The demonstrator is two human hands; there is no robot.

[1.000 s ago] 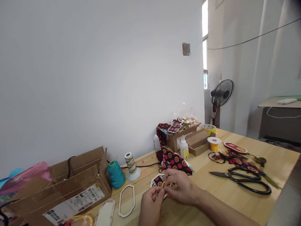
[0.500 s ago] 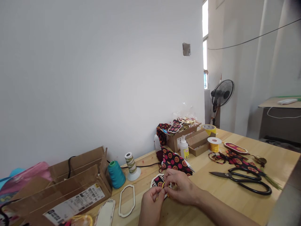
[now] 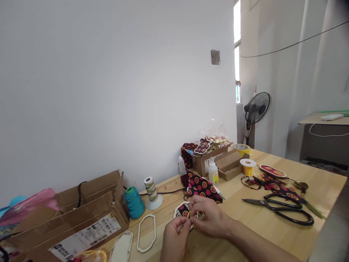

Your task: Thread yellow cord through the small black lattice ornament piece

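Between the fingertips of both hands, at the near edge of the worktop (image 3: 231, 240), a thin yellow cord (image 3: 188, 215) is pinched. The left hand (image 3: 175, 235) comes up from 7 o'clock with thumb and forefinger closed on the cord; the right hand (image 3: 212, 217) reaches in from 4 o'clock, its thumb and forefinger also brought together there, with no clear gap showing. This double grip is small and tight.

Just past the grip, toward 11 o'clock, lies a pale-framed patterned piece (image 3: 182, 209) with a lattice edge. The right hand covers much of it, so its long axis cannot be told, nor whether it is held or rests on the wood. Both hands are about equally near the cord, which stands roughly along the 12-to-6 line between them.

Farther out, dark patterned cloth (image 3: 202, 187) sits at 1 o'clock, with a small white bottle (image 3: 213, 174) just behind it. A spool of yellow thread (image 3: 248, 169) stands at 2 o'clock. Large black-handled scissors (image 3: 280, 208) lie well apart at 3 o'clock, blades toward the hands. Near 8 to 9 o'clock is an open oval frame (image 3: 155, 230), its long axis almost 12-to-6; toward 10 stand a teal thread cone (image 3: 135, 203) and a camouflage-coloured spool (image 3: 151, 190).
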